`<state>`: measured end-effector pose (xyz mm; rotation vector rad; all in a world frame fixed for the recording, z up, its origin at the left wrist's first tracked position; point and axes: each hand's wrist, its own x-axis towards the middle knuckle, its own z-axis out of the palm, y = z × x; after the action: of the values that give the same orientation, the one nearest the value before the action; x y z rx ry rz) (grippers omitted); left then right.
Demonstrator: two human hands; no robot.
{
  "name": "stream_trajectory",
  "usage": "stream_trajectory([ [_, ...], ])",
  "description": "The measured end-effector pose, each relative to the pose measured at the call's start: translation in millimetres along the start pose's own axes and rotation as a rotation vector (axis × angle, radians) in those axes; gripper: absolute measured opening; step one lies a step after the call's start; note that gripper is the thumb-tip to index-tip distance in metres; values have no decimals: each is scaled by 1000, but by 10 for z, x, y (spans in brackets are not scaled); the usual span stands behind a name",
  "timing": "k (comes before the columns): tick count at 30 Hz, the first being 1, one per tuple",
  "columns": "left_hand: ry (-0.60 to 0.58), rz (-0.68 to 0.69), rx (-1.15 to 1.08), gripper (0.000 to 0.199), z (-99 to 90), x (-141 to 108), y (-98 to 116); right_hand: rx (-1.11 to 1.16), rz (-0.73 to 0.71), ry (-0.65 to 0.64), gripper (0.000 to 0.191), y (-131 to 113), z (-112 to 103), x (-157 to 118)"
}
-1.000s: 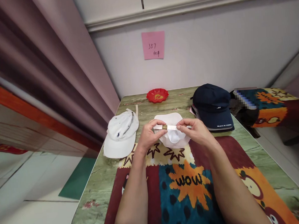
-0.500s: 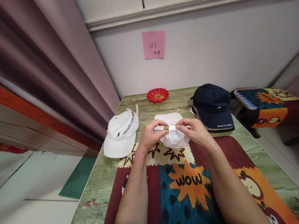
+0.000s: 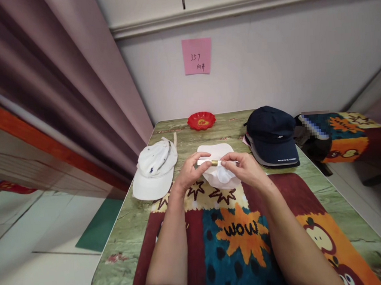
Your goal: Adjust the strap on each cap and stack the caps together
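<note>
A white cap (image 3: 221, 177) lies in front of me with its brim pointing away, at the far edge of the patterned mat. Its back strap (image 3: 205, 162), with a brass-coloured buckle (image 3: 214, 162), is stretched between my hands. My left hand (image 3: 192, 170) pinches the strap left of the buckle between thumb and fingers. Close to the buckle's right side, my right hand (image 3: 242, 167) pinches the strap's other part. To the left rests another white cap (image 3: 155, 168) with a small dark logo, its strap hanging loose behind it.
Dark blue caps (image 3: 270, 131) are stacked at the right of the table. A red scalloped dish (image 3: 201, 121) stands at the back edge, below a pink note (image 3: 197, 56) on the wall. The colourful mat (image 3: 227, 252) covers the near table. A curtain hangs at left.
My right hand has slid slightly left along the strap, closer to the buckle. The left hand keeps its pinch, and the cap stays in nearly the same place.
</note>
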<state>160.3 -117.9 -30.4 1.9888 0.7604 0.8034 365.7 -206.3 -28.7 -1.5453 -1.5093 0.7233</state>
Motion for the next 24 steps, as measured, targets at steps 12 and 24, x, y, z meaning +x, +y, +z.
stream_trajectory([
  [12, 10, -35, -120, 24, 55, -3, -36, -40, -16, 22, 29, -111, 46, -17],
  [24, -37, -59, -93, 24, 69, -10, 45, -139, -7, 63, 30, -151, 136, -19],
])
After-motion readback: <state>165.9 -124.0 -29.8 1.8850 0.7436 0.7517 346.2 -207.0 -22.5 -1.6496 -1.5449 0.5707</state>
